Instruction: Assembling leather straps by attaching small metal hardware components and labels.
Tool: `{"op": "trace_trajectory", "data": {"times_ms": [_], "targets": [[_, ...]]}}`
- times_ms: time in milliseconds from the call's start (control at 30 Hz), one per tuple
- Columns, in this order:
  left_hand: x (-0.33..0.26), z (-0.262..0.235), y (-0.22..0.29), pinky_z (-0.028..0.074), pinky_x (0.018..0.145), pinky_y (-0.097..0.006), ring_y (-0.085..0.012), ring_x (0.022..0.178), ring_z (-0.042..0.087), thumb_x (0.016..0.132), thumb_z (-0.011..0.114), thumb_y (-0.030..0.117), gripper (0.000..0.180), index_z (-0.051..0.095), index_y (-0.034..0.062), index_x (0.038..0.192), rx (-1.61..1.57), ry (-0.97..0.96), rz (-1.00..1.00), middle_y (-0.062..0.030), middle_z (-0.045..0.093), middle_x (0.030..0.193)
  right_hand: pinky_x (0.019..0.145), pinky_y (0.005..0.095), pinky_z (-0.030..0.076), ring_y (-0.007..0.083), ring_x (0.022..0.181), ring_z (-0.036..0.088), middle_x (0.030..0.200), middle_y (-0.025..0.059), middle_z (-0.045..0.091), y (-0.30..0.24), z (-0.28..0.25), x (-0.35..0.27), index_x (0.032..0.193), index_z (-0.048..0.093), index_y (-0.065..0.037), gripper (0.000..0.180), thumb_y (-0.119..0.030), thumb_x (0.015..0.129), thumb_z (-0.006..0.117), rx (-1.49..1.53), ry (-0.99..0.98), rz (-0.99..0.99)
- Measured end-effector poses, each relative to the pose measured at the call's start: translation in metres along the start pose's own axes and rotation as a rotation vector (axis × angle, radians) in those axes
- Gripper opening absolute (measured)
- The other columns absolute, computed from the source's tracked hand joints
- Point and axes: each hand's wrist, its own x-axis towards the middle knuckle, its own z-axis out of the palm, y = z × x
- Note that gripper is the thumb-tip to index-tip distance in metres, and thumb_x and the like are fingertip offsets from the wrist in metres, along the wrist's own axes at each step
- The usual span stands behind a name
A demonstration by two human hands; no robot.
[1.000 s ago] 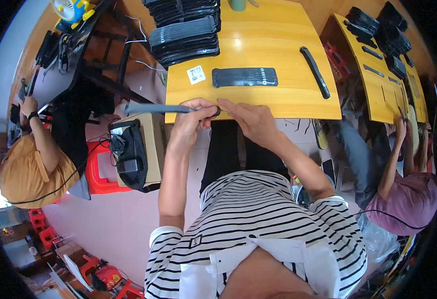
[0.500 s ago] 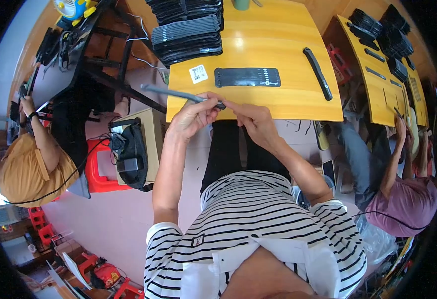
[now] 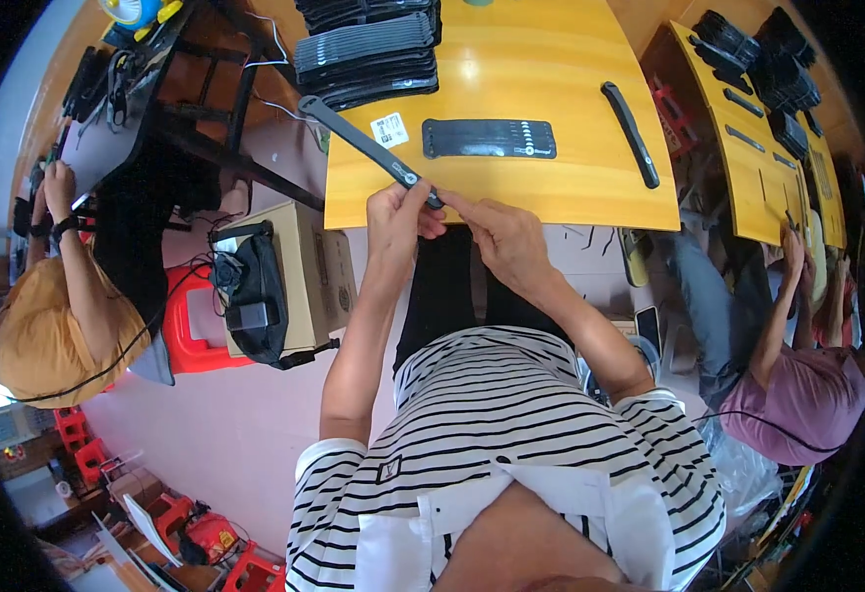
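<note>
A long dark strap [image 3: 359, 136] with rounded ends slants up and left over the table's near left corner. My left hand [image 3: 393, 225] is closed round its near end, thumb on top, and the broad face with small pale marks shows. My right hand [image 3: 506, 242] is closed too, its thumb and forefinger meeting the strap's tip; its other fingers are curled. Beyond my hands, a flat black panel of straps side by side [image 3: 489, 139] lies on the yellow table [image 3: 551, 197]. To its right rests a single dark strap [image 3: 630, 133], slightly bowed.
Tall stacks of black straps [image 3: 368, 64] stand at the table's far left, near a white label [image 3: 389, 129]. Left of me, a cardboard box [image 3: 304, 266] with a black bag sits by a red stool [image 3: 191, 331]. Other people work at tables on both sides.
The held strap has turned from edge-on to showing its broad face, and its far end has risen. My left hand has rolled over and moved slightly right; my right hand stays near the tip.
</note>
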Motion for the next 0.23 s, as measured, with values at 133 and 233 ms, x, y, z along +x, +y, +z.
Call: {"op": "trace_trajectory", "data": {"times_ms": [133,233], "targets": [[-0.001,0.001,-0.006,0.036,0.036,-0.018,-0.0102,0.039,0.049,0.087,0.052,0.020,0.026,0.058,0.0003,0.071,0.180,0.029,0.026,-0.0052,0.055,0.052,0.050,0.0324,0.045,0.0236,0.056,0.056,0.069,0.0092,0.059,0.001,-0.001,-0.007,0.118,0.057,-0.016,0.045,0.001,0.077,0.053,-0.156,-0.053,-0.038],[-0.002,-0.003,-0.015,0.038,0.038,-0.018,-0.0103,0.041,0.051,0.087,0.052,0.021,0.026,0.059,0.0003,0.073,0.254,-0.005,0.052,-0.0056,0.055,0.054,0.050,0.0326,0.046,0.0220,0.059,0.058,0.074,0.0081,0.060,0.002,-0.007,-0.010,0.123,0.052,-0.019,0.049,-0.002,0.078,0.055,-0.339,-0.131,-0.137]]}}
